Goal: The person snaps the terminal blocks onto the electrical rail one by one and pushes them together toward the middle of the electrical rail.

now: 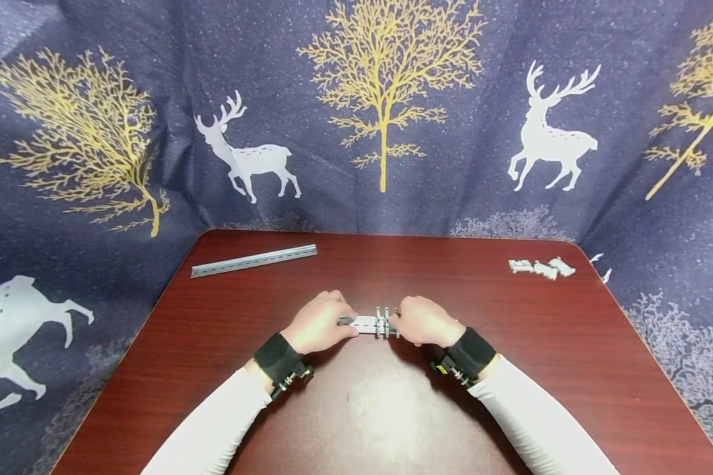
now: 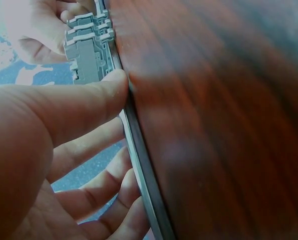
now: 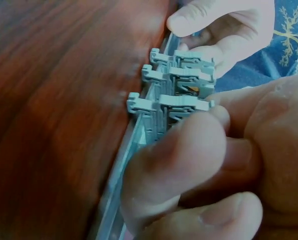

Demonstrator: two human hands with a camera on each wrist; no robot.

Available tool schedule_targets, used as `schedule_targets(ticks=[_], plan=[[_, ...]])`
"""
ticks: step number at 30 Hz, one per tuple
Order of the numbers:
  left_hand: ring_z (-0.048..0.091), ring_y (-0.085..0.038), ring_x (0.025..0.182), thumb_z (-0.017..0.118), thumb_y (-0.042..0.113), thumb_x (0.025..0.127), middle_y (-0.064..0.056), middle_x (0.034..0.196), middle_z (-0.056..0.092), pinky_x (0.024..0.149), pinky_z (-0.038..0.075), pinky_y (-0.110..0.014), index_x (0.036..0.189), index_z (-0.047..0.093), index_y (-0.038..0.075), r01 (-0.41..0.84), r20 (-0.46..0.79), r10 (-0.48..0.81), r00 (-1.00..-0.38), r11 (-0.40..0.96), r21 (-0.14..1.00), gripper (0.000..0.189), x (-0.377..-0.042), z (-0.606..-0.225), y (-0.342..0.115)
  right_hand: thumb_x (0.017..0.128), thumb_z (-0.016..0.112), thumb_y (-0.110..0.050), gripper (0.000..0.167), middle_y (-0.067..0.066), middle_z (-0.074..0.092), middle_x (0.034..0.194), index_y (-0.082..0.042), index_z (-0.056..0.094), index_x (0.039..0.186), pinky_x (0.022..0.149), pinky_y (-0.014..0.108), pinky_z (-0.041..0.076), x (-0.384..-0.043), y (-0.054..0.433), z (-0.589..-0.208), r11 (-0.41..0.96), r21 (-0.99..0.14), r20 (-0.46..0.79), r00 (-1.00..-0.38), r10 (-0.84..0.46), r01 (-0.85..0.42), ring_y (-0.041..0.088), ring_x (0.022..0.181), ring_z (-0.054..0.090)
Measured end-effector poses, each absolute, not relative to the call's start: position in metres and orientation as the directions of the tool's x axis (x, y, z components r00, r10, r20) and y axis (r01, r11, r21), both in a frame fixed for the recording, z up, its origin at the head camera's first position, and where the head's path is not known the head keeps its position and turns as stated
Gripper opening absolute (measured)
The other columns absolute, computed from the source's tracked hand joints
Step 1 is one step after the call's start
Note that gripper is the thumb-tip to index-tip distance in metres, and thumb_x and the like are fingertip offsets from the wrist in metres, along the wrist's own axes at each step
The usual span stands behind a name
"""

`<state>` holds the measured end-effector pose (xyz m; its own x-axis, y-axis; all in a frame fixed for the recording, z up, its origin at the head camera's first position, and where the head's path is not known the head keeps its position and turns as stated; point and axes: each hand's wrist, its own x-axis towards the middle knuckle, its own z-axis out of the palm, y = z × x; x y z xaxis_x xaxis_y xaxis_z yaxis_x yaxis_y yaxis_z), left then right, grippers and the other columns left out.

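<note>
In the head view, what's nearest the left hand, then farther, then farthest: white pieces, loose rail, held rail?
1. Held rail: gripped by the left hand, sticking out to its right.
2. Loose rail: farther back, on the left.
3. White pieces: way over at back right.

Behind the silver metal rail (image 1: 365,320) bearing grey plastic clips (image 3: 189,74) lie a long metal strip (image 1: 253,262) left, white pieces (image 1: 544,270) right.

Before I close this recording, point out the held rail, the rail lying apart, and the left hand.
Held rail (image 1: 366,324): head view, bare slotted stretch.
Rail lying apart (image 1: 253,261): head view, middle of its length.
Left hand (image 1: 319,323): head view, back of the hand.
</note>
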<state>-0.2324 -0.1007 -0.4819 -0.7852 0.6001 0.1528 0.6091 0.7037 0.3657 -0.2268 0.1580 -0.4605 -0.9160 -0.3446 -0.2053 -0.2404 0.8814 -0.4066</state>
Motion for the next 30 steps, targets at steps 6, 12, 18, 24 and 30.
schedule_targets(ticks=[6, 12, 18, 24, 30], plan=[[0.054, -0.017, 0.089, 0.092, 0.027, 0.093, 0.003, 0.093, 0.066, 0.079, 0.047, -0.035, 0.111, 0.089, 0.016, 0.590, 0.140, 0.585, -0.799, 0.715, 0.375, 0.021, -0.232, -0.481, -0.101, 0.106, 0.058, -0.027, 0.039, -0.002, 0.060, 0.051, -0.016, 0.061, 0.069, 0.069, 0.034, 0.055, -0.229, 0.160, -0.460, 0.877, -0.422, -0.222, -0.911, -0.347, -0.231, 0.016, 0.045, 0.064], [0.056, -0.017, 0.091, 0.092, 0.028, 0.094, 0.002, 0.096, 0.067, 0.079, 0.049, -0.036, 0.113, 0.089, 0.016, 0.586, 0.138, 0.583, -0.801, 0.715, 0.381, 0.023, -0.231, -0.481, -0.101, 0.110, 0.060, -0.030, 0.046, 0.000, 0.062, 0.052, -0.018, 0.056, 0.066, 0.067, 0.033, 0.054, -0.230, 0.168, -0.451, 0.853, -0.472, -0.248, -0.896, -0.369, -0.220, 0.018, 0.047, 0.067], [0.059, -0.020, 0.092, 0.092, 0.027, 0.093, -0.001, 0.098, 0.069, 0.081, 0.050, -0.039, 0.115, 0.088, 0.013, 0.595, 0.152, 0.586, -0.796, 0.710, 0.377, 0.026, -0.231, -0.478, -0.100, 0.112, 0.062, -0.034, 0.050, -0.005, 0.061, 0.052, -0.014, 0.063, 0.067, 0.065, 0.034, 0.051, -0.233, 0.178, -0.440, 0.829, -0.513, -0.240, -0.890, -0.387, -0.222, 0.016, 0.052, 0.063], [0.058, -0.021, 0.093, 0.092, 0.026, 0.093, -0.002, 0.098, 0.069, 0.082, 0.050, -0.039, 0.114, 0.087, 0.013, 0.599, 0.154, 0.590, -0.792, 0.706, 0.378, 0.025, -0.230, -0.477, -0.101, 0.110, 0.058, -0.018, 0.042, -0.002, 0.063, 0.061, -0.014, 0.064, 0.069, 0.070, 0.033, 0.050, -0.236, 0.187, -0.437, 0.798, -0.547, -0.245, -0.864, -0.441, -0.252, 0.012, 0.056, 0.059], [0.055, -0.019, 0.094, 0.091, 0.028, 0.093, -0.001, 0.098, 0.068, 0.080, 0.049, -0.037, 0.115, 0.087, 0.015, 0.595, 0.141, 0.589, -0.795, 0.713, 0.371, 0.026, -0.230, -0.479, -0.101, 0.105, 0.057, -0.011, 0.036, -0.003, 0.066, 0.062, -0.010, 0.072, 0.072, 0.069, 0.032, 0.049, -0.234, 0.186, -0.438, 0.812, -0.522, -0.272, -0.851, -0.449, -0.261, 0.012, 0.057, 0.061]])
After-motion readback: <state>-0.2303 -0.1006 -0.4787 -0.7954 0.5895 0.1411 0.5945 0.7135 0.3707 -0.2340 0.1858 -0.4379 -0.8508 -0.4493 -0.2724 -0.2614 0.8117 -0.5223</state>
